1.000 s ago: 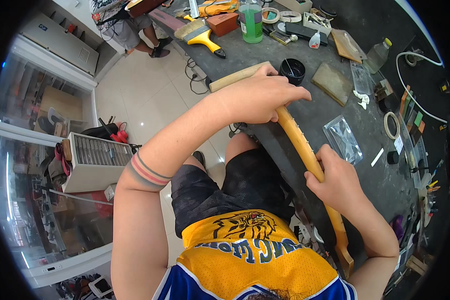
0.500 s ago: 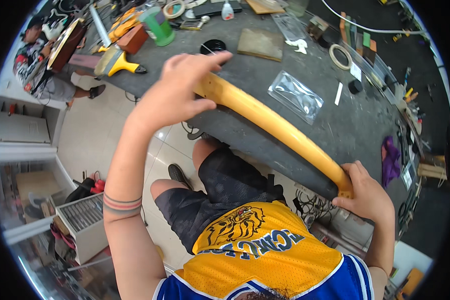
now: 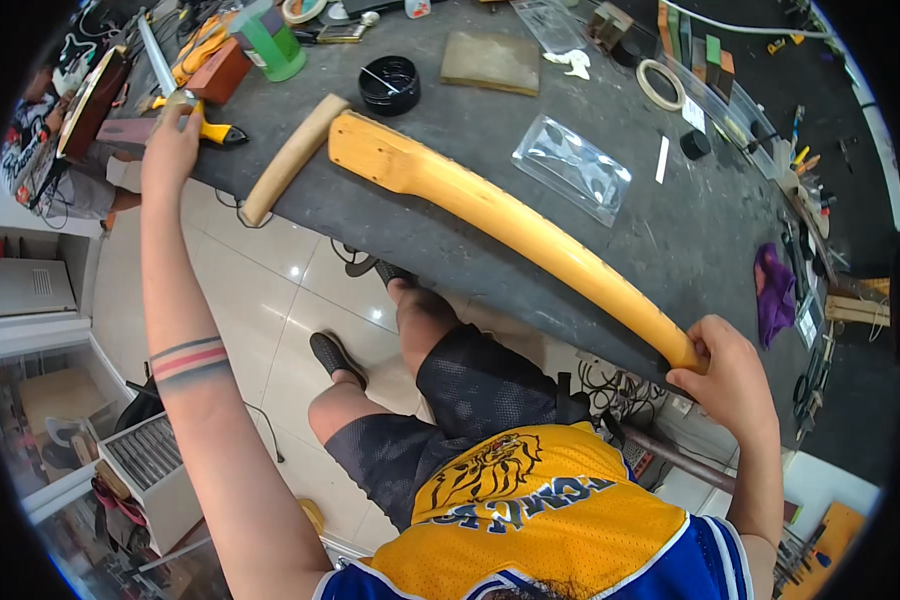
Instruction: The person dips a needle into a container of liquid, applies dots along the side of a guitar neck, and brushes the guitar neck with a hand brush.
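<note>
A long, curved yellow wooden piece (image 3: 530, 235), which looks like a guitar neck, lies at a slant along the near edge of the dark workbench (image 3: 470, 245). My right hand (image 3: 732, 375) is closed round its right end, thumb below and fingers above. Its blocky left end rests near a pale wooden bar (image 3: 295, 160) that juts past the bench edge. At the far left my left hand (image 3: 173, 150) grips a wide brush with a yellow handle (image 3: 220, 130); the fingers cover most of its bristle end.
A black round tub (image 3: 388, 88) with a thin stick, a square board (image 3: 490, 62) and a clear plastic packet (image 3: 573, 170) lie beyond the wood. A tape roll (image 3: 660, 85) and purple cloth (image 3: 773, 295) are rightward. A person (image 3: 55, 160) holds a guitar-like body at left.
My left hand has let go of the yellow wood's left end and moved left to the brush, uncovering the pale bar. My right hand keeps its hold.
</note>
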`<action>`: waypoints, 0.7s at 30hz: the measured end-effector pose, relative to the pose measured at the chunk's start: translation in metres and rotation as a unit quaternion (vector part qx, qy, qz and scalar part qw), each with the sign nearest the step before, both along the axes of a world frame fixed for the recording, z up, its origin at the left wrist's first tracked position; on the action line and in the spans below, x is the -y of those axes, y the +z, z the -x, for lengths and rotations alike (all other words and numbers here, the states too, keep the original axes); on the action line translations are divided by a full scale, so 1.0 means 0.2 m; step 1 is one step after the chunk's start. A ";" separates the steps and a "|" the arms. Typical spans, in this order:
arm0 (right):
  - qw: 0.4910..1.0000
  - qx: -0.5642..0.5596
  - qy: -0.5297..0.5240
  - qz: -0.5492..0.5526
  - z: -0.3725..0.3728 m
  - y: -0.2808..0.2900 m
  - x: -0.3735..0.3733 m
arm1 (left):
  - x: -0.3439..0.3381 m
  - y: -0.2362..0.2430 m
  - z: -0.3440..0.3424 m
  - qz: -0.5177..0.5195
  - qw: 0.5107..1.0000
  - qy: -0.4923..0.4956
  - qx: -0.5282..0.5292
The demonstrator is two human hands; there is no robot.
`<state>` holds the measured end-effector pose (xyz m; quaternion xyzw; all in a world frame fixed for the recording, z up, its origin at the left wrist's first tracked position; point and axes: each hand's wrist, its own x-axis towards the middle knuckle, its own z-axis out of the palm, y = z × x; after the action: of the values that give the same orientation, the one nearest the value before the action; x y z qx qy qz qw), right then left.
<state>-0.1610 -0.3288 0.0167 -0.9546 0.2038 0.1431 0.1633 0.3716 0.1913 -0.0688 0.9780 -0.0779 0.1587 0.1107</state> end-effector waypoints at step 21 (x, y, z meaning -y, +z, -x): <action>0.983 0.176 0.048 -0.017 0.15 -0.13 0.06 | -0.11 0.14 0.39 0.156 0.949 -0.190 0.196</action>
<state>-0.1916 -0.3412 -0.0091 -0.9706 0.1237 -0.0159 0.2061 0.2946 0.2138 -0.0418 0.8652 -0.2565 0.3336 0.2727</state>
